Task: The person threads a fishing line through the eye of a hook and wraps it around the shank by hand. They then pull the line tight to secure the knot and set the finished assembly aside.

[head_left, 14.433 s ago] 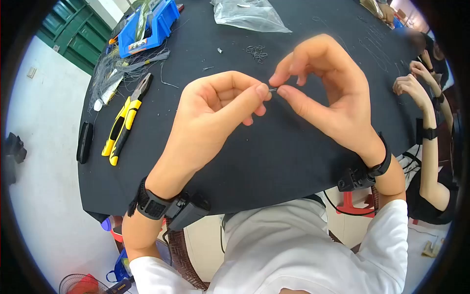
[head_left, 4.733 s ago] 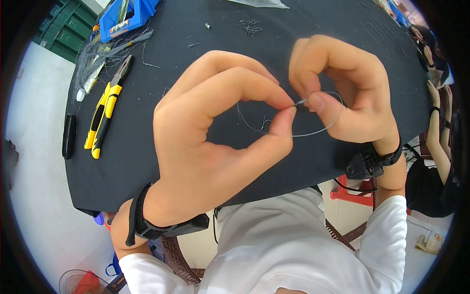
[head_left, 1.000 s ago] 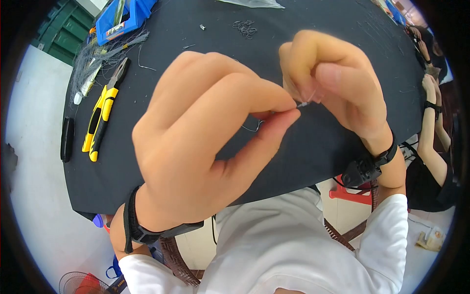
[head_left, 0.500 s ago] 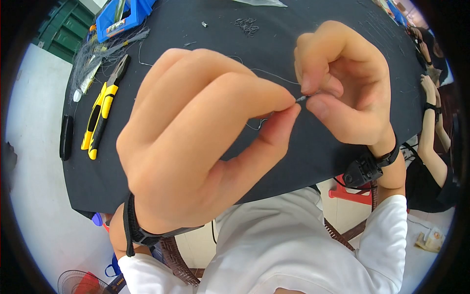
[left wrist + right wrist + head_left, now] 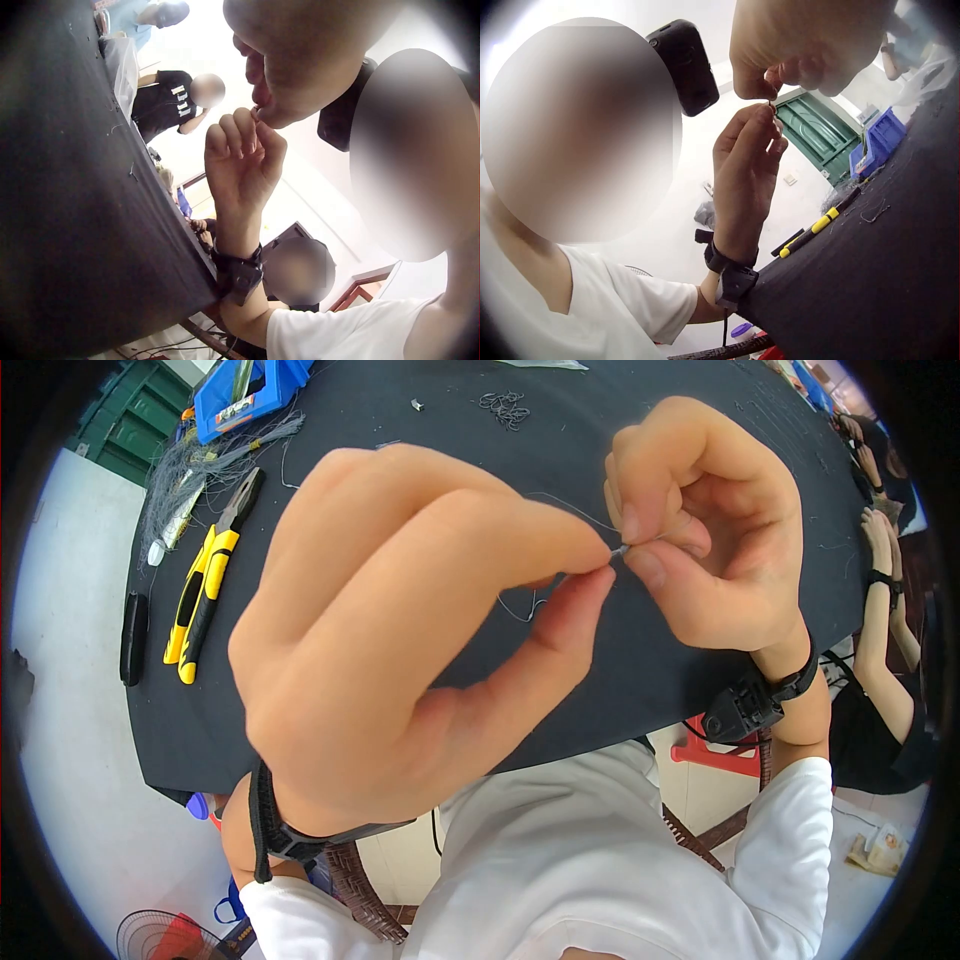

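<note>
My left hand [image 5: 400, 620] pinches a tiny grey metal piece [image 5: 619, 551] between thumb and forefinger, its other fingers curled behind. Thin clear line is wound around that piece. At its other end, the thumb and forefinger of my right hand [image 5: 730, 580] pinch the line close to the windings. A stretch of the line [image 5: 572, 508] arcs out behind the fingers, and more of it shows below the left forefinger. Both hands are raised above the black-covered table [image 5: 560, 710]. In the right wrist view, the fingertips of the left hand [image 5: 746, 172] meet those of the right hand [image 5: 810, 52].
Yellow-and-black pliers [image 5: 205, 585] lie at the left beside a black case [image 5: 134, 640]. Behind them are a tangle of grey line [image 5: 200, 485] and a blue bin [image 5: 250, 405]. A pile of small dark metal pieces [image 5: 503, 410] lies farther back. Other people sit at the right.
The line hung in a loop between the hands 4.7 s ago; it now trails behind them. Over the last second the right thumb has come down from the curled fingers to pinch beside the windings.
</note>
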Action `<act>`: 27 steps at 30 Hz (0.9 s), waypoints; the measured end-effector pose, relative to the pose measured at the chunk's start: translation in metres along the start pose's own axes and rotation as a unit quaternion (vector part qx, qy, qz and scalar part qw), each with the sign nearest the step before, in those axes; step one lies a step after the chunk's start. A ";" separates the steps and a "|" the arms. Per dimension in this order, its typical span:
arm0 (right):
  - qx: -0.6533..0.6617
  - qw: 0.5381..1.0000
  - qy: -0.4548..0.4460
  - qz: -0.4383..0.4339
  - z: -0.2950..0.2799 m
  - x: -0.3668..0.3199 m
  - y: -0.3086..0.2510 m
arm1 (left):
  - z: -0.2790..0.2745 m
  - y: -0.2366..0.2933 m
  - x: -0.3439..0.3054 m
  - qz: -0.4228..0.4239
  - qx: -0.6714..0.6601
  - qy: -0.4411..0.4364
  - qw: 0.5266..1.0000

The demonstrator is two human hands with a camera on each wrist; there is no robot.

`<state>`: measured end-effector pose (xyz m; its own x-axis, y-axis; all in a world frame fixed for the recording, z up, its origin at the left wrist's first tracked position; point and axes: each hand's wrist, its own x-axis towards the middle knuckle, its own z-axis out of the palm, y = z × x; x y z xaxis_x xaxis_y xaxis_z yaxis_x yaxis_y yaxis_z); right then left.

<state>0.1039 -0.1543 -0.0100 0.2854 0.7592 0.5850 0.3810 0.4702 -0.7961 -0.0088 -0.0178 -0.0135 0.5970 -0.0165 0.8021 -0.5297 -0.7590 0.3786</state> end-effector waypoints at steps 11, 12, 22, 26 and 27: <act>-0.037 0.996 -0.027 -0.079 -0.014 -0.006 0.016 | -0.010 0.002 0.004 -0.052 0.029 -0.029 0.998; -0.028 0.996 -0.018 -0.080 -0.014 -0.007 0.017 | -0.011 0.003 0.004 -0.059 0.028 -0.041 0.997; 0.005 0.999 -0.016 -0.031 -0.007 -0.002 0.007 | -0.003 -0.002 -0.005 -0.035 0.017 0.025 0.999; -0.060 0.996 -0.020 -0.068 -0.013 -0.006 0.014 | -0.001 0.003 -0.002 -0.017 0.018 0.031 0.999; -0.060 0.996 -0.022 -0.068 -0.013 -0.006 0.014 | -0.002 0.003 -0.001 -0.011 0.033 0.017 0.999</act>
<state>0.1188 -0.1581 -0.0231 0.1869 0.7124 0.6765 0.5170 0.5142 -0.6843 -0.0128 -0.0189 -0.0120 0.5870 0.0214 0.8093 -0.4756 -0.7999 0.3661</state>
